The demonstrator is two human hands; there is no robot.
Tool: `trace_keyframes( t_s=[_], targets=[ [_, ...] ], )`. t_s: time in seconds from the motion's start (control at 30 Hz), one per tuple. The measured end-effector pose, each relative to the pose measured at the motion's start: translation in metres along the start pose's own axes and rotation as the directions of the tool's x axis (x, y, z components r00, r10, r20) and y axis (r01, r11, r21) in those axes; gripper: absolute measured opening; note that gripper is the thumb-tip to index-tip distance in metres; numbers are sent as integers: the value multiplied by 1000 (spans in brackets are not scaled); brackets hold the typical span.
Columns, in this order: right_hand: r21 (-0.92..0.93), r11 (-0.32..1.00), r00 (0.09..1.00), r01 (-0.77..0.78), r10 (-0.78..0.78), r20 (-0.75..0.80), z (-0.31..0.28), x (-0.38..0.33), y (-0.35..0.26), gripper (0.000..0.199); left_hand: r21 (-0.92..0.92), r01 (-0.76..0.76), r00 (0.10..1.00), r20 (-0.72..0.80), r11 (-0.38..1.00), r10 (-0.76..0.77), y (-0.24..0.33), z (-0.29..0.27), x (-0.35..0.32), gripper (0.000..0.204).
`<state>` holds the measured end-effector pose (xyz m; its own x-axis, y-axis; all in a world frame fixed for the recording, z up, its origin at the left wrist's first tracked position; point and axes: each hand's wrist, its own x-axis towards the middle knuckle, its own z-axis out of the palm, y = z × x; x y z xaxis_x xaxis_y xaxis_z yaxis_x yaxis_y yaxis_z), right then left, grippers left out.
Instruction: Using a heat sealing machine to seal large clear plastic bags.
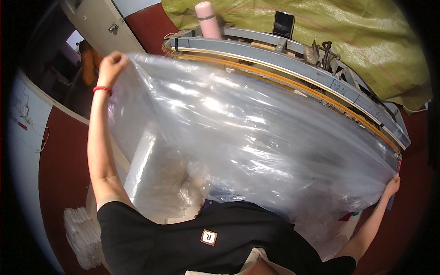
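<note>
A wide sheet of clear plastic film (215, 123) is stretched between my two hands and covers much of the view. My left hand (112, 65), raised at the upper left with a red cord round the wrist, is closed on one corner of the film. Far out to the right, my right hand (393, 184) pinches the opposite edge. Beyond the film lies a long grey metal bar (256, 51) with an orange strip (293, 79) along its near side. Through the film I cannot make out what lies beneath it.
A pink bottle (208, 20) and a dark phone (283, 24) stand behind the bar, before a yellow-green sheet (353, 32). A film roll (140, 165) lies at lower left, near stacked clear plastic (82, 236). Past the door (98, 20), a person in orange (90, 62) is partly visible.
</note>
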<state>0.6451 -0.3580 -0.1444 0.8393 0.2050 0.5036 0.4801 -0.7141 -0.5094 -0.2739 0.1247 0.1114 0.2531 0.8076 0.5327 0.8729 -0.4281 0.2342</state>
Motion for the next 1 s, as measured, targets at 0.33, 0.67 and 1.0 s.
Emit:
trace_keyframes(
  t_s=[0.33, 0.67, 1.0],
  targets=[
    [-198, 971, 991, -134, 137, 0, -49, -10, 54, 50, -29, 34, 887, 461, 999, -17, 14, 209, -91, 56],
    [-139, 985, 995, -102, 103, 0, -54, -13, 87, 55, 114, 143, 973, 168, 983, -161, -15, 189, -81, 34],
    [491, 821, 950, -293, 308, 51, -107, -14, 100, 55, -354, -186, 967, 97, 916, 234, 128, 270, -39, 24]
  ],
)
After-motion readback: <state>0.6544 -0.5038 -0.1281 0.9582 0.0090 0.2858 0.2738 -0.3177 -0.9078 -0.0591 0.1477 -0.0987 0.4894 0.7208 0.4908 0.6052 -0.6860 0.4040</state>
